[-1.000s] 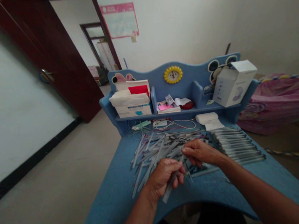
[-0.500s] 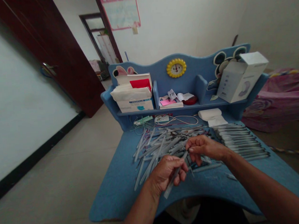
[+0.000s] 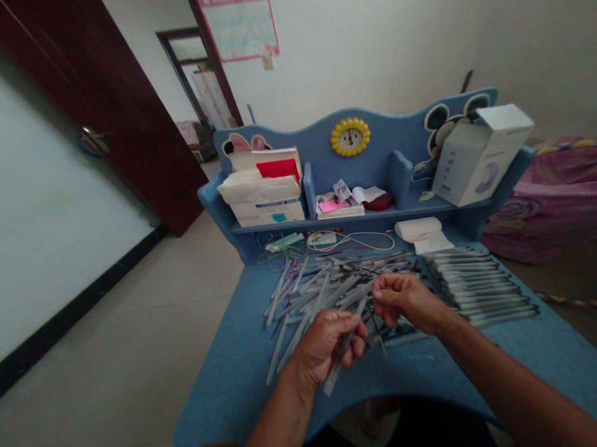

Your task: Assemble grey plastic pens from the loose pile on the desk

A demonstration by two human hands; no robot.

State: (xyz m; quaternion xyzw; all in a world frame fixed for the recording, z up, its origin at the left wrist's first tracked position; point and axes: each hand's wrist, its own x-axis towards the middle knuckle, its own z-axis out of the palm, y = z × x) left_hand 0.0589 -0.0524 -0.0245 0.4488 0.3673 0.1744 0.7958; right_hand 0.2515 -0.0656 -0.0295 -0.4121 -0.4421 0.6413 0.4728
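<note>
My left hand (image 3: 329, 345) is closed around a slim, pale translucent pen-like stick (image 3: 336, 375), which slants with its lower end toward me. Just right of its upper end, my right hand (image 3: 400, 299) is closed in a pinch; what lies between its fingertips is too small to make out. A thin dark rod (image 3: 378, 329) shows just below those fingertips, and I cannot tell whether they grip it. Behind both hands spreads a loose pile of similar pale sticks (image 3: 303, 310), pointing in many directions. To the right, several dark-tipped sticks (image 3: 486, 284) lie side by side in a neat row.
The blue desk (image 3: 217, 388) has a curved front edge. Behind the pile are a white cable (image 3: 364, 237) and a white paper roll (image 3: 419, 228). A carton with papers (image 3: 268, 208), a small stack (image 3: 340, 208) and a white box (image 3: 478, 154) stand on the shelf.
The upper end of the stick in my left hand has come apart from my right fingertips, leaving a small gap. Both hands have otherwise barely moved, and the view has shifted slightly.
</note>
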